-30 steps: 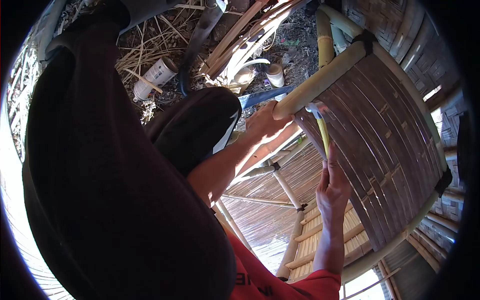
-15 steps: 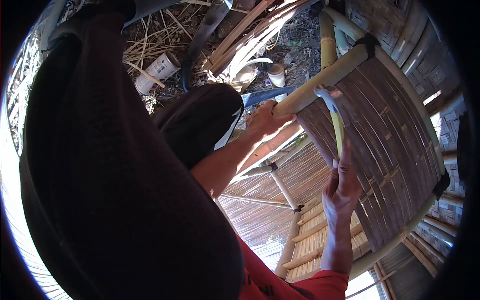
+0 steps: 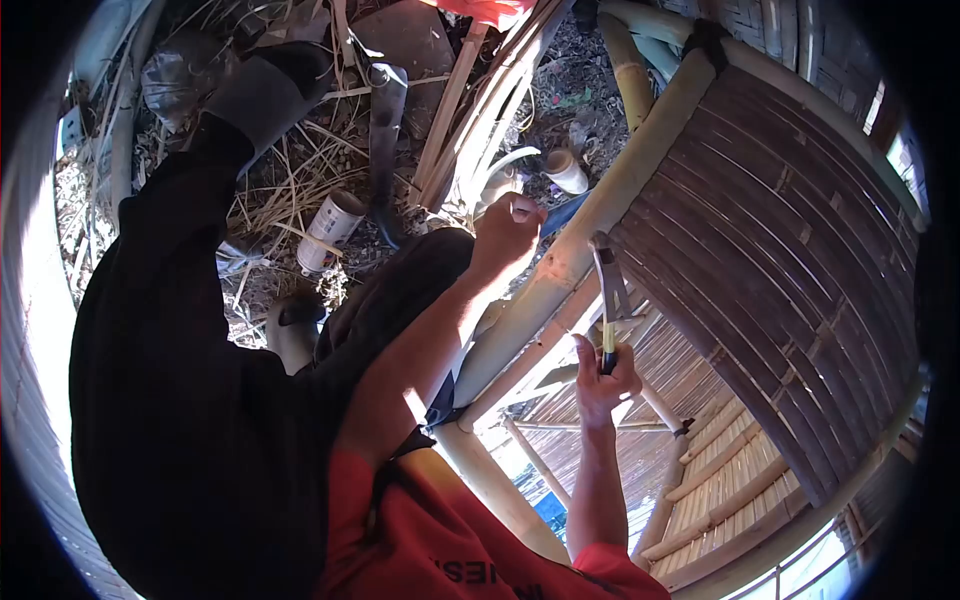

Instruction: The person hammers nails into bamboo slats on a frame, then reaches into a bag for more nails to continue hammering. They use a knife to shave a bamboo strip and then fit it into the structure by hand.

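My right hand [image 3: 606, 388] is wrapped round the lower handle of a hammer [image 3: 608, 300] with a yellow-and-black grip, its thumb sticking up. The hammer's head overlaps the edge of a thick bamboo pole [image 3: 600, 205], at the corner of a panel of dark bamboo slats [image 3: 765, 230]. My left hand [image 3: 505, 238] is raised to the left of the pole, apart from it, with fingers curled in and thumb pressed close. What it holds, if anything, I cannot make out.
A printed can [image 3: 331, 232] and a white cup [image 3: 566, 172] lie on the littered ground. Split bamboo strips [image 3: 490, 110] are piled ahead. A bent leg in black trousers [image 3: 400, 290] is close to my left arm. A slatted bamboo frame [image 3: 715, 480] extends at lower right.
My left hand has left the bamboo pole and lifted away to its left. My right hand has lowered the hammer leftward, from over the slats to the pole's edge. The whole view has shifted.
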`<state>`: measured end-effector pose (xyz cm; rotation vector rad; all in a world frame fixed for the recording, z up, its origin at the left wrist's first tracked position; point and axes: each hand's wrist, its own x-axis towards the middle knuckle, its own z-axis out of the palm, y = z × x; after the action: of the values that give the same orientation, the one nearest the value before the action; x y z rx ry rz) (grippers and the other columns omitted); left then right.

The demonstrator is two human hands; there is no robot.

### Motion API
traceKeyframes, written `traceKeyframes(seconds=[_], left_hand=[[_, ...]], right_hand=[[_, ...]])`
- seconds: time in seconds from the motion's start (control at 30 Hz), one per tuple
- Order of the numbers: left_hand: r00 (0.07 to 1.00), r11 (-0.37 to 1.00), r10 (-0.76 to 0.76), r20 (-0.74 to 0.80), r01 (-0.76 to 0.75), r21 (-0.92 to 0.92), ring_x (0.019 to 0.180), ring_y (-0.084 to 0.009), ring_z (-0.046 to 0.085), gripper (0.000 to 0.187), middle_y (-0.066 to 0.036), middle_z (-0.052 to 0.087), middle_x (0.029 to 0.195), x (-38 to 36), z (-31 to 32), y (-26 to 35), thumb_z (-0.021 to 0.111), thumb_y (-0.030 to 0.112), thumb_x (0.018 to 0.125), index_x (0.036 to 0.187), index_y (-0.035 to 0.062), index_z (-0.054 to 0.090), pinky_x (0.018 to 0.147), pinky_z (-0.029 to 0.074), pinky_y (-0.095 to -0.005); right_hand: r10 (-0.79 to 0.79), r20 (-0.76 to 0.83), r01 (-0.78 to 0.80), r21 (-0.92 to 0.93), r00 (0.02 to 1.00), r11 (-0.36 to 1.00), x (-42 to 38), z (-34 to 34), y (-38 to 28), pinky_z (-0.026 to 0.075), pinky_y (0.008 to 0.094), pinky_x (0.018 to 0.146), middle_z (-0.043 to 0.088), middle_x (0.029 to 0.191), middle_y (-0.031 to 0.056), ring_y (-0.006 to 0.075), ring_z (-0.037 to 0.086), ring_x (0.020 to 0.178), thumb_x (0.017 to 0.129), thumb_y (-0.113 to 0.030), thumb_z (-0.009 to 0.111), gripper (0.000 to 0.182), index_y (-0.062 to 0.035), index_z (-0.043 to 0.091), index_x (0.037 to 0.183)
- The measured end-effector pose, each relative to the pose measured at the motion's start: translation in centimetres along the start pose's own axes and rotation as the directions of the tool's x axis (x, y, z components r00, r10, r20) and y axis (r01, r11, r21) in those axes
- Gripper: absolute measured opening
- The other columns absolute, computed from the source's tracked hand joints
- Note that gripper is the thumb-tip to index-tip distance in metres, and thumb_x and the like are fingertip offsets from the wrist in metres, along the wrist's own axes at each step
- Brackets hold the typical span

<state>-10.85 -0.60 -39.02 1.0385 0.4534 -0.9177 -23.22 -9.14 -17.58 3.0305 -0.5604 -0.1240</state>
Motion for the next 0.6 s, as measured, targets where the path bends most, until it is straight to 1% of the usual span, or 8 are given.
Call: traceKeyframes(seconds=[0.1,0.13,0.17,0.3,0.43,0.5,0.57,0.6], left_hand=[[0.900,0.897,0.323,-0.294,-0.192,0.398,0.077,-0.0256,0.074,0.022,-0.016,0.075,0.085,2.1,-2.8,3.5,0.074,0.026,0.088,0.094,0.0047,0.075,0.071,0.055,-0.0377],[0.942,0.939,0.182,-0.280,-0.082,0.334,0.078,-0.0269,0.074,0.020,-0.016,0.075,0.086,3.7,-4.3,4.9,0.075,0.024,0.085,0.092,0.0053,0.075,0.072,0.056,-0.0380],[0.891,0.864,0.325,-0.318,-0.143,0.483,0.076,-0.0284,0.074,0.019,-0.015,0.075,0.085,4.5,-5.7,6.5,0.074,0.024,0.085,0.092,0.0059,0.075,0.073,0.055,-0.0394],[0.602,0.666,0.662,-0.446,-0.201,0.718,0.083,-0.0334,0.073,0.025,-0.015,0.074,0.086,7.6,-11.7,9.1,0.074,0.030,0.086,0.092,0.0049,0.074,0.077,0.055,-0.0424],[0.484,0.671,0.660,-0.574,-0.035,0.741,0.086,-0.0344,0.070,0.020,-0.014,0.072,0.092,7.2,-17.2,11.8,0.073,0.026,0.088,0.096,0.0077,0.073,0.078,0.055,-0.0455],[0.457,0.664,0.681,-0.572,-0.056,0.746,0.088,-0.0350,0.069,0.019,-0.014,0.071,0.094,8.6,-18.5,13.4,0.072,0.025,0.089,0.096,0.0080,0.072,0.079,0.054,-0.0455],[0.287,0.328,0.926,-0.245,-0.290,0.899,0.087,-0.0303,0.072,0.020,-0.014,0.074,0.097,11.6,-19.7,15.5,0.073,0.018,0.090,0.105,0.0044,0.074,0.081,0.056,-0.0410],[0.345,0.244,0.929,-0.138,-0.287,0.926,0.089,-0.0308,0.072,0.018,-0.016,0.074,0.099,11.9,-19.5,18.1,0.070,0.011,0.091,0.107,0.0033,0.073,0.082,0.056,-0.0417]], right_hand=[[0.308,-0.031,-0.276,0.361,0.951,0.891,-3.0,5.2,-0.2,0.030,0.0227,0.048,0.055,0.060,-0.0085,0.0031,0.038,0.047,0.076,-0.026,0.094,0.043,-0.0112,0.054,0.082],[0.304,-0.069,-0.254,0.393,0.950,0.884,-3.4,6.0,-0.2,0.032,0.0230,0.048,0.056,0.061,-0.0076,0.0031,0.041,0.048,0.074,-0.027,0.095,0.045,-0.0109,0.054,0.084],[0.298,-0.101,-0.230,0.426,0.949,0.875,-3.5,7.0,-0.1,0.035,0.0233,0.048,0.057,0.061,-0.0067,0.0030,0.044,0.049,0.073,-0.028,0.096,0.046,-0.0106,0.054,0.085],[0.338,-0.037,-0.300,0.379,0.940,0.876,-2.3,7.0,1.1,0.041,0.0250,0.047,0.056,0.061,-0.0045,0.0068,0.048,0.048,0.070,-0.032,0.097,0.052,-0.0113,0.053,0.089],[0.294,-0.306,-0.218,0.259,0.906,0.941,-2.9,9.9,2.1,0.046,0.0292,0.050,0.058,0.062,-0.0022,0.0133,0.055,0.049,0.070,-0.046,0.094,0.056,-0.0118,0.055,0.091],[0.413,-0.242,-0.335,0.307,0.878,0.891,-3.0,9.3,1.0,0.047,0.0311,0.050,0.060,0.065,-0.0001,0.0162,0.058,0.050,0.069,-0.049,0.093,0.057,-0.0124,0.056,0.092],[0.432,-0.163,-0.359,0.345,0.887,0.867,-3.6,9.3,1.2,0.049,0.0258,0.052,0.068,0.074,0.0049,0.0106,0.060,0.056,0.077,-0.035,0.093,0.054,-0.0072,0.053,0.098],[0.443,-0.148,-0.366,0.370,0.884,0.854,-3.4,9.2,1.1,0.049,0.0256,0.051,0.068,0.074,0.0047,0.0100,0.060,0.056,0.077,-0.035,0.093,0.054,-0.0072,0.053,0.099]])
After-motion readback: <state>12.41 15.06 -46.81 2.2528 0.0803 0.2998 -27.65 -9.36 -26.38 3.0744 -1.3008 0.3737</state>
